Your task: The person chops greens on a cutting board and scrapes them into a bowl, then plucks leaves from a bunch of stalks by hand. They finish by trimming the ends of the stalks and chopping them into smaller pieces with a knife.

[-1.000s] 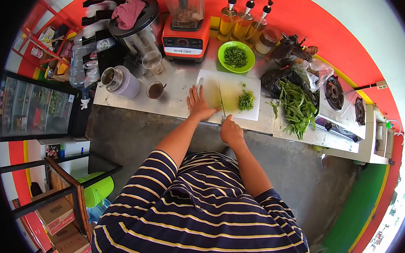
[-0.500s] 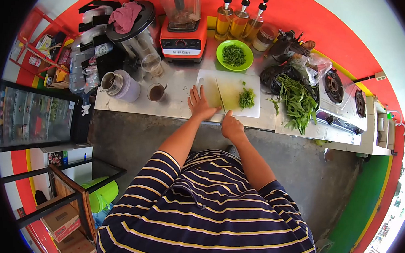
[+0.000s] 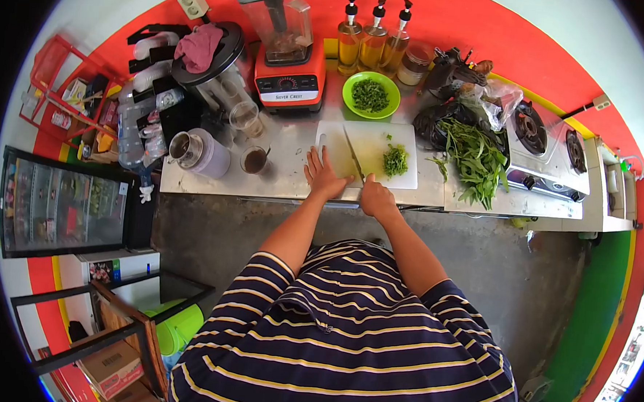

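Right hand [image 3: 377, 199] is clamping fingers on long metal knife [image 3: 353, 153], blade slanting forward-left across white rectangular cutting board [image 3: 403, 135]; chopped green leaf heap [image 3: 395, 161] is lying right of blade, nearer right hand; left hand [image 3: 326, 179] is resting leftward, fingers apart.

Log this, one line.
left hand: spread at white rectangular cutting board; right hand: gripping long-bladed knife; chopped green herbs: on board's right

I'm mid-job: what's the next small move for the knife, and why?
I'd probably shift the knife to the right, toward the chopped greens. The right hand already grips its handle, yet the blade sits left of that pile on the cutting board. The left hand, fingers spread, is on the blade's other side, away from the pile.
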`<action>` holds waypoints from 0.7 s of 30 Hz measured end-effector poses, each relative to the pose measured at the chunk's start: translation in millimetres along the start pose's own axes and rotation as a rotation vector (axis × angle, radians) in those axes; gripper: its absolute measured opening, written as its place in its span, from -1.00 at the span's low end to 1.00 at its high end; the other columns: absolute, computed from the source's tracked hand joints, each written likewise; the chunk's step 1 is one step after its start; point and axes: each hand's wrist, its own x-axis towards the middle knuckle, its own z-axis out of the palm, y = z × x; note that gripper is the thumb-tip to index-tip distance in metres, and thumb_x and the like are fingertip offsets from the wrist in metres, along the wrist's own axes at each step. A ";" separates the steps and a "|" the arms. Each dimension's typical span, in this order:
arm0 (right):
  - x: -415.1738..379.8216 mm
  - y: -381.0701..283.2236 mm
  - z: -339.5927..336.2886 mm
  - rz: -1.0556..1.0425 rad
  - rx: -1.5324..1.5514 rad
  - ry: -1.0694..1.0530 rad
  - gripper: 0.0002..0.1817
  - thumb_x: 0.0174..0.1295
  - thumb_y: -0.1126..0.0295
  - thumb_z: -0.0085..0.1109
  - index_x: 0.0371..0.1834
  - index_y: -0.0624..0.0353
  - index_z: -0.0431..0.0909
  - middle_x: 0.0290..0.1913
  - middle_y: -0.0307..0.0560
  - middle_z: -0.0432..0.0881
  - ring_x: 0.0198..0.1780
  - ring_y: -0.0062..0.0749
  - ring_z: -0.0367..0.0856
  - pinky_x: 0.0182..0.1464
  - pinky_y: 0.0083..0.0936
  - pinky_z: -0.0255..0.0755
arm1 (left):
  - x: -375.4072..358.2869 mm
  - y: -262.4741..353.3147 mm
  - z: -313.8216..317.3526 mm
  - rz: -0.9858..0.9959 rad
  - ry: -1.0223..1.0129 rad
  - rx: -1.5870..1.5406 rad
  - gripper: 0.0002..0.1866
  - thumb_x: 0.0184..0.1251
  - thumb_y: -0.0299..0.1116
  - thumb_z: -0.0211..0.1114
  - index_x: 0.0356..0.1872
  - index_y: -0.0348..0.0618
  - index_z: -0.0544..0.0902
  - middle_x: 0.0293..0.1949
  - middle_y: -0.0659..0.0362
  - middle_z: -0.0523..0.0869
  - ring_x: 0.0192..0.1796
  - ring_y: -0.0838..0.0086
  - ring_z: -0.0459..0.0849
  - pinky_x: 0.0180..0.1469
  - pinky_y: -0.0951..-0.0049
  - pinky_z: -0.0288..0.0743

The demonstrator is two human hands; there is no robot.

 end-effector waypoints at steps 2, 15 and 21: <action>-3.3 7.3 -0.8 0.026 0.076 0.047 -0.63 0.38 0.38 0.09 0.14 0.34 0.31 -0.02 0.45 0.70 0.08 0.34 0.70 0.14 0.08 0.56 | 3.6 -15.6 4.3 0.080 0.019 -0.015 0.31 0.08 0.15 0.54 0.68 -0.07 -0.17 0.69 -0.15 -0.34 0.72 0.02 -0.42 0.65 -0.11 -0.40; -30.0 40.3 -8.3 -0.041 0.123 -0.013 -0.61 0.38 0.23 0.17 0.19 0.14 0.44 -0.02 0.32 0.73 0.08 0.25 0.71 0.15 0.08 0.55 | 2.3 -51.1 0.1 0.479 0.388 -0.092 -0.43 0.34 -0.43 0.32 0.36 -0.30 0.43 0.39 -0.21 0.46 0.49 -0.15 0.32 0.48 0.06 0.29; -39.7 72.4 -8.0 0.123 0.172 0.144 -0.62 0.39 0.20 0.15 0.16 0.15 0.44 -0.03 0.34 0.72 0.04 0.30 0.71 0.11 0.11 0.56 | 16.8 -28.5 -22.2 0.171 0.382 -0.095 -0.45 0.28 -0.42 0.39 0.29 -0.29 0.48 0.21 -0.15 0.59 0.29 -0.08 0.54 0.34 0.01 0.43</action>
